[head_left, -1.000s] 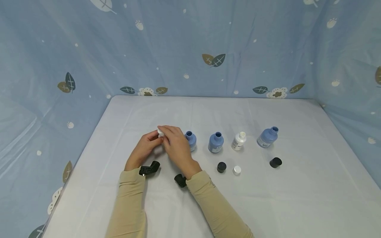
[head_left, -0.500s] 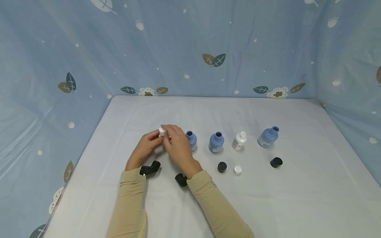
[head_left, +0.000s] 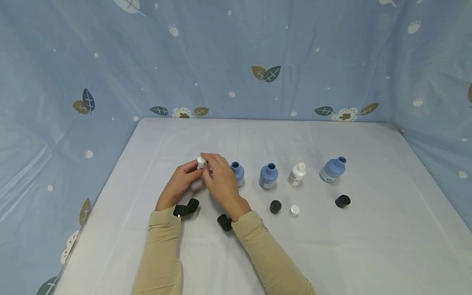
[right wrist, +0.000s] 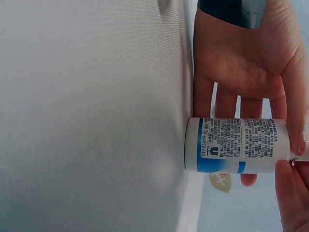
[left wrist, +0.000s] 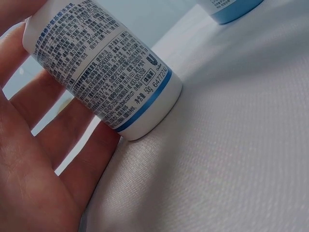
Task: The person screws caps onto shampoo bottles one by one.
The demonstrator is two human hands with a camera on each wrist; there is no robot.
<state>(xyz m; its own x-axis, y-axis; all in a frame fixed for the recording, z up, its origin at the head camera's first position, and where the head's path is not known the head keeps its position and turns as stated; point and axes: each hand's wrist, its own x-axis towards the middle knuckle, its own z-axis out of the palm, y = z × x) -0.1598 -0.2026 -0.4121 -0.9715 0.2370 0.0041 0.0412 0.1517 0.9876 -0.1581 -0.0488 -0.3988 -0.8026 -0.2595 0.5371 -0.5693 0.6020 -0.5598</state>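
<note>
Two-handed, steadied hold

Left grip [head_left: 178, 182] pinches a white cylindrical plastic bottle [right wrist: 237, 145] near its top, probably steadying it; right grip [head_left: 222, 180] clamped on its round white plastic cap [head_left: 201, 161]. Bottle rests on white cloth-covered bench [head_left: 368, 246], likely bracing it.

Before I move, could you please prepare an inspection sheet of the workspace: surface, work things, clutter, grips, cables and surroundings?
Surface: white cloth, faintly creased.
Held bottle: white, dense print, blue band near its base; whether the base touches the cloth, cannot tell.
Held cap: white, at the held bottle's top.
Other bottles: leftmost blue bottle, partly hidden, middle blue bottle, rightmost blue bottle, open white bottle; all uncapped.
Loose caps: left black cap, right black cap, loose white cap.
Clutter: nothing seen.
Left grip: holds the held bottle.
Right grip: at the held cap.
Cables: nothing seen.
Surroundings: blue patterned curtain.
</note>
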